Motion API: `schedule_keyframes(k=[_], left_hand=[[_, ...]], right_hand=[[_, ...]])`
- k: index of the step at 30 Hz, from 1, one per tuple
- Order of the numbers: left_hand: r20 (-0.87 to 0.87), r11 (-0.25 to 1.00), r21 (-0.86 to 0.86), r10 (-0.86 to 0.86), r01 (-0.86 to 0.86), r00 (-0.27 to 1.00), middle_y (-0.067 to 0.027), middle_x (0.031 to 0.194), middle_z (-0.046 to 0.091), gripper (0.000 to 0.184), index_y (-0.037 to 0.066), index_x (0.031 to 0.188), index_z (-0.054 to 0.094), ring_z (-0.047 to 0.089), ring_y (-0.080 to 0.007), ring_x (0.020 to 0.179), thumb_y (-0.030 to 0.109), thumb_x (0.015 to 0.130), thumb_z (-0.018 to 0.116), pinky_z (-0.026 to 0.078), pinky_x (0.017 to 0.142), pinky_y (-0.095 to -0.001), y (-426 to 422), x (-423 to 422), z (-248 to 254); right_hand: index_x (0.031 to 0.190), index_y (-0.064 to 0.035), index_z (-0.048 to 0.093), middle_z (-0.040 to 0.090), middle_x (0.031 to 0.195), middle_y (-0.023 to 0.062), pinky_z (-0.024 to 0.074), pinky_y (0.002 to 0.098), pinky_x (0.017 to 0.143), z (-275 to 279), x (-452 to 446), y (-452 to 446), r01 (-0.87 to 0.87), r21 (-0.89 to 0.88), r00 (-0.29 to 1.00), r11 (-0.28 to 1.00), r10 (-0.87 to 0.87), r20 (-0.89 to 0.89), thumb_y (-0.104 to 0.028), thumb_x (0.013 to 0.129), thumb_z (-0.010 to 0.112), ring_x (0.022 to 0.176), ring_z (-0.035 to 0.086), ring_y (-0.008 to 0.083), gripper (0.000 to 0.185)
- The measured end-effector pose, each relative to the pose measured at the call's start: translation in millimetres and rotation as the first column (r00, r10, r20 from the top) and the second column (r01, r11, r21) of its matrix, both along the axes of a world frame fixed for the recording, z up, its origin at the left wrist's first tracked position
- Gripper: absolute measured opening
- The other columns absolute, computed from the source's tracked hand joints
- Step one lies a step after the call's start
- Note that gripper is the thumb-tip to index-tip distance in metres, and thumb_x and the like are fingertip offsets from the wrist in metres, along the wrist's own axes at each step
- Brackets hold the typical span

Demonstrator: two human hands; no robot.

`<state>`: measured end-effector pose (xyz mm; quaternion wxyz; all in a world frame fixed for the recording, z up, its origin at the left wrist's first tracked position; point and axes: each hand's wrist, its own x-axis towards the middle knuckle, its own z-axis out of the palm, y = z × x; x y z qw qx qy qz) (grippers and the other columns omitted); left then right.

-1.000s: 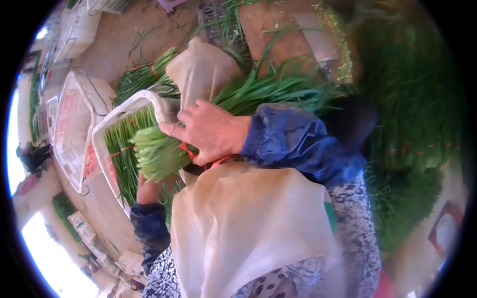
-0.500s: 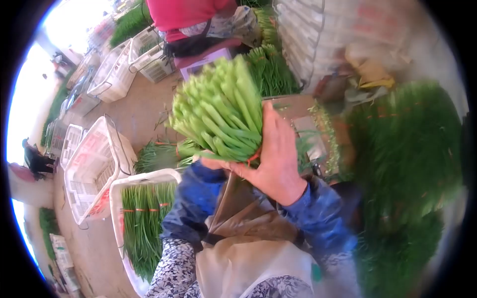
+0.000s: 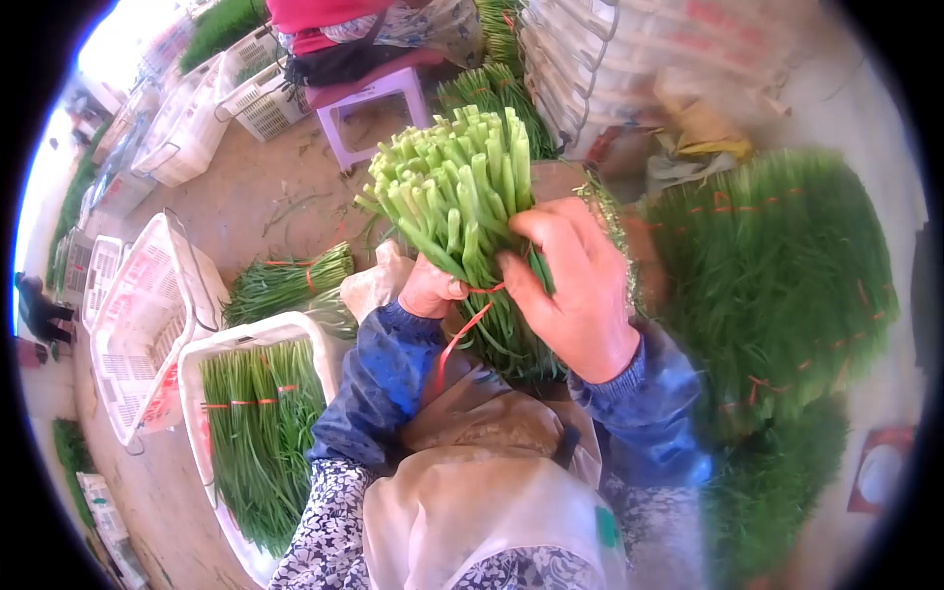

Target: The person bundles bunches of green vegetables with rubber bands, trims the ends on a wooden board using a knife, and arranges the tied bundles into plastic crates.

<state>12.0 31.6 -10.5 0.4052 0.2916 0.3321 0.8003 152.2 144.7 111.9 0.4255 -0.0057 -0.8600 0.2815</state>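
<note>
A thick bunch of chives (image 3: 457,187), its pale cut ends turned up towards me, is held in front of my apron. My left hand (image 3: 430,288) is closed round its left side, the thumb beside a red tie. That tie (image 3: 460,341) crosses the stalks and one loose end hangs down. On the other side my right hand (image 3: 582,285) is closed, thumb and fingers pinching stalks at the bunch's right edge. The leafy ends hang below, partly hidden by my hands.
At lower left stands a white crate (image 3: 331,364) of tied chives, beside another white crate (image 3: 177,329). More tied bunches (image 3: 295,280) lie on the floor. A big heap of chives (image 3: 777,265) is at right. A person (image 3: 334,20) sits ahead on a purple stool (image 3: 339,138); stacked crates (image 3: 590,79) stand nearby.
My right hand has gone from lying straight along the bunch to pinching its right edge. The bunch stands more upright, and the tie's loose end now shows. The view has shifted.
</note>
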Motion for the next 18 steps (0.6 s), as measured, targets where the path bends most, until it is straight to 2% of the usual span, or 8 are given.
schedule_keyframes(k=[2,7,9,10,12,13,16,18], left_hand=[[-0.024,1.0,-0.027,0.001,-0.001,1.0,-0.0082,0.133,0.058,0.098,0.006,0.141,0.047,0.057,-0.0226,0.122,0.026,0.056,0.092,0.046,0.105,-0.038,1,-3,-2],[-0.043,0.999,-0.023,-0.049,0.048,0.998,-0.0065,0.134,0.056,0.103,0.005,0.143,0.043,0.056,-0.0212,0.121,0.017,0.054,0.094,0.046,0.104,-0.0362,4,-1,-4],[-0.013,0.996,0.013,-0.083,0.083,0.996,-0.0064,0.135,0.056,0.105,0.006,0.145,0.041,0.056,-0.021,0.122,0.014,0.054,0.094,0.046,0.105,-0.0365,6,4,1],[-0.006,0.992,0.015,-0.126,0.126,0.992,-0.0066,0.136,0.055,0.106,0.005,0.145,0.041,0.055,-0.021,0.122,0.013,0.054,0.094,0.046,0.105,-0.0375,6,6,3],[0.022,0.981,0.007,-0.195,0.195,0.981,-0.0071,0.137,0.055,0.105,0.005,0.145,0.041,0.055,-0.0214,0.124,0.009,0.054,0.094,0.046,0.106,-0.0396,2,8,5],[0.036,0.973,0.002,-0.229,0.229,0.973,-0.0074,0.138,0.055,0.105,0.005,0.145,0.041,0.054,-0.0216,0.125,0.006,0.054,0.094,0.046,0.106,-0.0406,0,9,5],[0.008,0.962,-0.029,-0.27,0.27,0.963,-0.0086,0.138,0.055,0.105,0.005,0.147,0.037,0.053,-0.0232,0.127,-0.006,0.056,0.09,0.046,0.106,-0.0417,4,17,-1],[-0.008,0.966,0.03,-0.258,0.258,0.966,-0.0096,0.137,0.055,0.106,0.004,0.147,0.035,0.053,-0.0247,0.127,-0.011,0.056,0.088,0.046,0.106,-0.0425,7,22,-3]], right_hand=[[0.09,-0.0035,0.058,0.056,0.081,0.0128,0.0475,0.0422,0.06,-1,-5,3,-0.002,-0.037,0.999,0.999,0.004,0.051,0.002,0.074,0.07,0.072,0.06,0.0351,0.021],[0.093,-0.0021,0.058,0.059,0.082,0.0163,0.0487,0.041,0.061,-2,2,3,0.02,-0.086,0.995,0.996,-0.012,0.101,0.008,0.075,0.066,0.07,0.061,0.0375,0.021],[0.097,0.0,0.06,0.065,0.08,0.013,0.0493,0.0338,0.058,1,7,1,0.056,-0.237,0.989,0.97,-0.02,0.149,0.009,0.079,0.064,0.063,0.064,0.0275,0.02],[0.097,0.0,0.06,0.065,0.08,0.013,0.0493,0.0338,0.058,6,9,2,0.06,-0.227,0.988,0.972,-0.025,0.153,0.009,0.079,0.064,0.063,0.064,0.0275,0.02],[0.1,0.0018,0.062,0.067,0.079,0.0069,0.0485,0.0258,0.058,21,18,4,-0.061,-0.745,0.965,0.664,0.229,0.126,0.008,0.083,0.061,0.062,0.062,0.0134,0.018],[0.102,0.0013,0.064,0.064,0.079,0.0006,0.0461,0.0208,0.056,30,20,7,-0.089,-0.868,0.952,0.488,0.298,0.071,0.005,0.086,0.061,0.063,0.057,0.0051,0.017],[0.1,-0.0001,0.066,0.067,0.082,0.0046,0.0399,0.0219,0.046,47,30,28,-0.203,-0.929,0.906,0.31,0.42,-0.058,0.002,0.082,0.063,0.053,0.052,0.0069,0.019],[0.102,-0.0006,0.065,0.066,0.088,0.0121,0.0405,0.0237,0.045,58,38,41,-0.493,-0.858,0.794,0.146,0.478,-0.375,-0.002,0.082,0.061,0.057,0.055,0.0124,0.021]])
